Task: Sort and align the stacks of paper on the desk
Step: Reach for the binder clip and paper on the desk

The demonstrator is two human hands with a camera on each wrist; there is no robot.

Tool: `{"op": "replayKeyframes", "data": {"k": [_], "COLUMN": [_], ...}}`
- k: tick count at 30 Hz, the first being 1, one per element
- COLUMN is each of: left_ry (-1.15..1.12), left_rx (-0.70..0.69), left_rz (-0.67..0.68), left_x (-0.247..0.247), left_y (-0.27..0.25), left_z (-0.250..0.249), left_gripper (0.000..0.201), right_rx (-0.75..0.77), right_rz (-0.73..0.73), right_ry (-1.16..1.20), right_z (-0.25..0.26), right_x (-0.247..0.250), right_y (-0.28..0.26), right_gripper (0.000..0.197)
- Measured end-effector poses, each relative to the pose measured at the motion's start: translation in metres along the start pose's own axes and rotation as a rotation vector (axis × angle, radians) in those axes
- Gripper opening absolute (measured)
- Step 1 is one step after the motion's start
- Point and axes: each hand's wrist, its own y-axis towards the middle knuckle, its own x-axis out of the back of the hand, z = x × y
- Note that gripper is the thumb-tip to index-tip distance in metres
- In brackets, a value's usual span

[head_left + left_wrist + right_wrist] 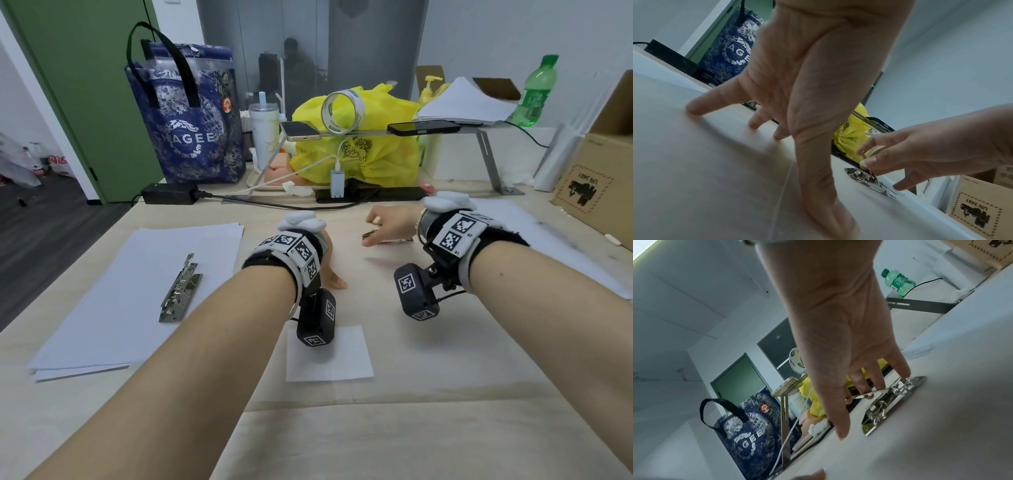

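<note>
A stack of white paper [113, 301] lies on the left of the desk, with a metal lever clip [181, 289] on top of it. A small white sheet [329, 356] lies front centre. More white paper [555, 236] sits under my right forearm. A second metal clip [387, 240] [885, 404] [865, 177] lies mid-desk. My right hand [387, 222] [838, 337] reaches over it, its straight fingertips touching the raised lever, thumb apart. My left hand [330, 270] [807, 97] is spread, fingertips resting on the bare desk.
A blue tote bag [185, 120], a black power adapter [169, 193] with cables and a yellow bag [359, 137] line the back. A metal shelf [489, 161] carries phones, tape and loose paper [466, 102]. A green bottle [539, 92] and cardboard box [599, 164] stand right.
</note>
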Motion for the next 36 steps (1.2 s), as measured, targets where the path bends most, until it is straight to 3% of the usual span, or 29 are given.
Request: {"op": "replayKeyframes", "data": {"k": [4,7,10,19,25,29,33,36], "left_ry": [-0.016,-0.031,-0.022,-0.002,-0.044,-0.040,-0.022,-0.023], "left_rx": [0.016,0.002,0.023,0.023,0.025,0.028,0.004,-0.003], "left_rz": [-0.013,-0.036,-0.042,-0.020,0.004,-0.003,0.033,0.026], "left_x": [-0.005,-0.005,-0.008,-0.004,-0.005,-0.007,-0.002,-0.002], "left_y": [0.002,0.002,0.004,0.001,0.001,0.000,-0.005,-0.009], "left_z": [-0.001,-0.002,-0.002,-0.001,-0.001,-0.001,-0.001,-0.002], "left_gripper": [0.108,0.099,0.104,0.107,0.111,0.109,0.083,0.080], "right_rx": [0.008,-0.049,-0.114,-0.295,-0.341,-0.320,-0.257,-0.249], "right_rz": [-0.119,-0.232,-0.281,-0.145,0.040,0.040,-0.059,0.024], "right_ry": [0.105,0.115,0.128,-0.001,-0.059,-0.028,-0.030,-0.149], "right_z": [-0.007,-0.013,-0.023,-0.042,-0.042,-0.043,-0.047,-0.051], "right_x": [0.012,0.016,0.012,0.008,-0.008,-0.004,0.005,0.003], "right_y": [0.002,0.006,0.012,0.000,-0.013,-0.027,-0.046,-0.073], "right_gripper": [0.035,0.030,0.025,0.025,0.065,0.069,0.074,0.073]}}
